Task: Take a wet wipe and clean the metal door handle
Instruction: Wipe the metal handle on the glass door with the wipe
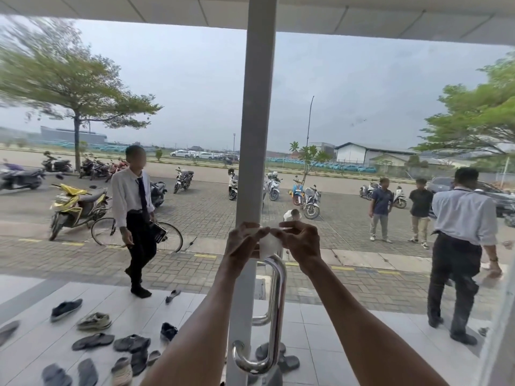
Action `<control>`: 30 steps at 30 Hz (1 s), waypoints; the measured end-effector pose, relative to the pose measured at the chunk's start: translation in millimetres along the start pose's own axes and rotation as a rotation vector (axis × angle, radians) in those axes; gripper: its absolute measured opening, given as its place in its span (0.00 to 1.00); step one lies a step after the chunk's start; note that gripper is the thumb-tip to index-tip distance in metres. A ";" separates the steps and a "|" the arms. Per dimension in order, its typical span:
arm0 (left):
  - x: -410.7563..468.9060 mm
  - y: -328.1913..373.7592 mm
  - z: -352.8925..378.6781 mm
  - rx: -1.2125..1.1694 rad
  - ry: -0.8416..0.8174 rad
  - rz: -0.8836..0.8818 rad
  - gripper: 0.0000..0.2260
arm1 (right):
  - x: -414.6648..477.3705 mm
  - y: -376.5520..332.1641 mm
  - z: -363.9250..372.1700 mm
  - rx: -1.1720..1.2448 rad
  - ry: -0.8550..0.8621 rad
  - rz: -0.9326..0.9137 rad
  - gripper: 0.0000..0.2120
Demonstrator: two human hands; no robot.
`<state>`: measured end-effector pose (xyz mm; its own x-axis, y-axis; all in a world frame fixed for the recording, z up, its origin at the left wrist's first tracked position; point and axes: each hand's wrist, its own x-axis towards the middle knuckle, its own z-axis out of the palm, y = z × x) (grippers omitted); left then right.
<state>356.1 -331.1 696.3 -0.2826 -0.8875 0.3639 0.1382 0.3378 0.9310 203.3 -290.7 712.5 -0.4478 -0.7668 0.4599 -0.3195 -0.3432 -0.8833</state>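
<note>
A shiny metal D-shaped door handle [276, 307] stands upright on a white door frame [255, 135], running from just below my hands down to the bottom of the view. Both my hands are raised side by side right above the handle's top bend. My left hand [242, 242] and my right hand [299, 242] each pinch an upper edge of a small white wet wipe [269, 246], which hangs between them, its lower edge almost at the handle's top.
Glass panes flank the frame. Outside, several shoes and sandals [94, 321] lie on white tiles. A person in a white shirt and tie [135, 215] walks at left; three people [459, 235] stand at right. Motorbikes [75, 207] are parked beyond.
</note>
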 end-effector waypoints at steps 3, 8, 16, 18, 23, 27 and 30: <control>0.9 0.1 -0.3 -0.068 -0.020 -0.036 0.21 | 4.6 -1.0 -0.7 -0.034 -0.044 -0.004 0.11; -0.5 -0.7 -3.1 -0.146 0.031 -0.046 0.19 | 6.7 -4.8 -3.2 0.028 -0.072 0.072 0.05; -0.5 -3.3 -6.8 -0.185 0.001 -0.098 0.13 | 1.9 -13.6 -5.0 0.000 -0.163 0.027 0.13; 1.6 -2.2 -5.4 -0.135 -0.010 -0.110 0.17 | 1.8 -17.3 -4.9 -0.006 -0.188 0.006 0.15; 4.0 -3.8 -9.3 -0.184 0.041 -0.085 0.13 | 4.1 -20.2 -9.0 -0.018 -0.176 0.022 0.14; 3.6 -6.9 -13.8 -0.178 0.028 -0.125 0.10 | 5.7 -19.8 -14.0 -0.023 -0.172 0.027 0.10; 4.8 -8.3 -14.4 -0.185 0.031 -0.151 0.08 | 5.9 -20.8 -13.7 -0.041 -0.155 0.018 0.11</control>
<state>367.3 -342.7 689.9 -0.2847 -0.9337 0.2173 0.2688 0.1398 0.9530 195.9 -280.6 734.8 -0.3204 -0.8484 0.4213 -0.3476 -0.3084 -0.8855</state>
